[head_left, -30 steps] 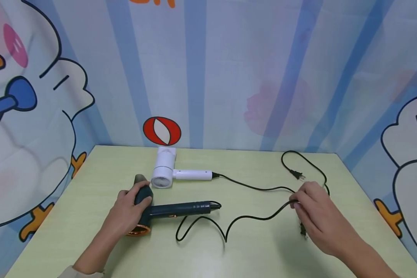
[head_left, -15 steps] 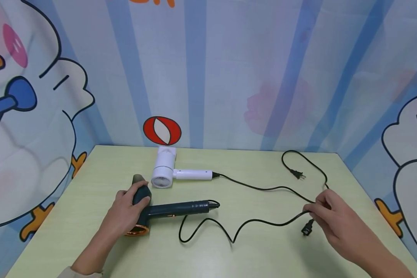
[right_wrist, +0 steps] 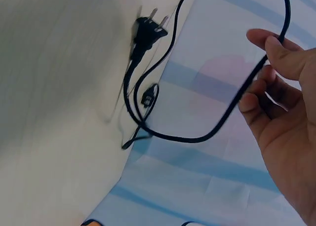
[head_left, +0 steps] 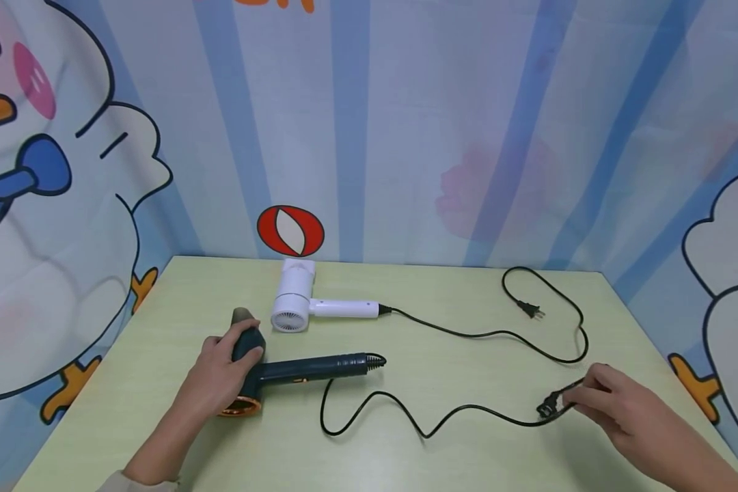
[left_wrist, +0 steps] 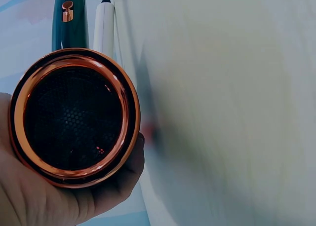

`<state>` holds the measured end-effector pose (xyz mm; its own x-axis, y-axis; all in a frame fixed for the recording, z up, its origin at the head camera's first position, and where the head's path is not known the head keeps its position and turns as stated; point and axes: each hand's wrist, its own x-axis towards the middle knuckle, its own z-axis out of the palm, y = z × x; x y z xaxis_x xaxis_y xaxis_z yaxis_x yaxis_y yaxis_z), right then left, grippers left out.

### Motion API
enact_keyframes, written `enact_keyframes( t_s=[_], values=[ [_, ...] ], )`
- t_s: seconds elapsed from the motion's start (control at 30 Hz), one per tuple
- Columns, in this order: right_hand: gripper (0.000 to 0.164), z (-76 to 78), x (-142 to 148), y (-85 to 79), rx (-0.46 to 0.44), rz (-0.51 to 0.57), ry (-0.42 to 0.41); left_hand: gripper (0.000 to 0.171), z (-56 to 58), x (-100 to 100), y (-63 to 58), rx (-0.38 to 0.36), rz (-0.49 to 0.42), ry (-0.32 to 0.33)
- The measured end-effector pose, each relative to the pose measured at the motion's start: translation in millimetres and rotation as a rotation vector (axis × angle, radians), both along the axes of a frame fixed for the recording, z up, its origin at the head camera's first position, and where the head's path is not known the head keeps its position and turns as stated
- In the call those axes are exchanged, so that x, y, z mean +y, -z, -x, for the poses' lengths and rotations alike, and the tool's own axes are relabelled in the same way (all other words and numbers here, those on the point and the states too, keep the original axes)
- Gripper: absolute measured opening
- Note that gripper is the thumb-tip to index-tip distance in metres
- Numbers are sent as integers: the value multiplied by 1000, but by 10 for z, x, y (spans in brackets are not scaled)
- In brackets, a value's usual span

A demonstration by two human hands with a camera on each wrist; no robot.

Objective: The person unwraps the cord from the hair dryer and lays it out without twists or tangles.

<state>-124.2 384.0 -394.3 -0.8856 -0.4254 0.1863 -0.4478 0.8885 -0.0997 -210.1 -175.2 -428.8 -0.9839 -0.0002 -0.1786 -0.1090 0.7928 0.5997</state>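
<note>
My left hand [head_left: 218, 372] grips the barrel of a dark green hair dryer [head_left: 313, 370] with a copper rim [left_wrist: 74, 181]. Its handle points right, toward the middle of the table. From the handle's end a black power cord [head_left: 406, 413] runs in waves across the tabletop. Toward the right side, my right hand [head_left: 627, 417] pinches this cord between thumb and index finger, as the right wrist view also shows. Close to those fingers is the cord's two-pin plug [right_wrist: 149, 32]. Behind the green dryer lies a white hair dryer [head_left: 343, 309], untouched by either hand.
The white dryer's black cord [head_left: 461, 333] curves along the back right of the pale table [head_left: 160, 328], ending in a plug [head_left: 529, 309]. A printed cartoon backdrop [head_left: 400, 137] rises directly behind the table's back edge.
My right hand has moved right and toward me, drawing the green dryer's cord with it and uncovering the white dryer's cord. My left hand and the green dryer have hardly moved.
</note>
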Motion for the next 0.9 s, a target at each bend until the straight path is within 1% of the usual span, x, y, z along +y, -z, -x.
enact_keyframes(
  t_s=[0.1,0.2,0.27,0.33,0.37,0.43,0.5,0.53,0.6,0.67,0.73,0.8,0.83,0.87,0.9],
  values=[
    [25,-29,94,44,-124,-5,60,58,-2,-9,0,3,0,2],
    [21,-41,205,94,-260,12,59,58,-2,-15,-2,4,3,4],
    [20,-32,276,126,-396,34,68,58,0,-20,-2,4,5,5],
    [21,-30,359,164,-512,69,50,58,2,-27,4,1,5,1],
    [21,-33,395,184,-573,90,57,58,4,-32,7,1,5,0],
    [20,-51,464,226,-665,127,63,58,3,-42,15,2,4,0],
    [20,-93,511,286,-706,142,81,59,6,-56,22,4,2,2],
    [22,-109,516,315,-716,137,116,59,9,-63,24,7,0,6],
    [27,-131,509,378,-714,103,200,59,10,-73,30,6,-1,8],
    [29,-139,478,435,-723,65,313,59,13,-82,38,1,0,5],
    [20,-130,467,484,-750,39,401,60,15,-90,41,-3,3,2],
    [12,-120,497,549,-784,24,453,60,14,-98,42,-8,4,-3],
    [11,-116,534,591,-801,22,477,60,13,-103,42,-9,6,-5],
    [15,-114,586,636,-805,19,488,61,12,-109,40,-10,7,-5],
    [23,-106,650,688,-804,7,503,60,7,-113,39,-10,8,-5]
  ],
)
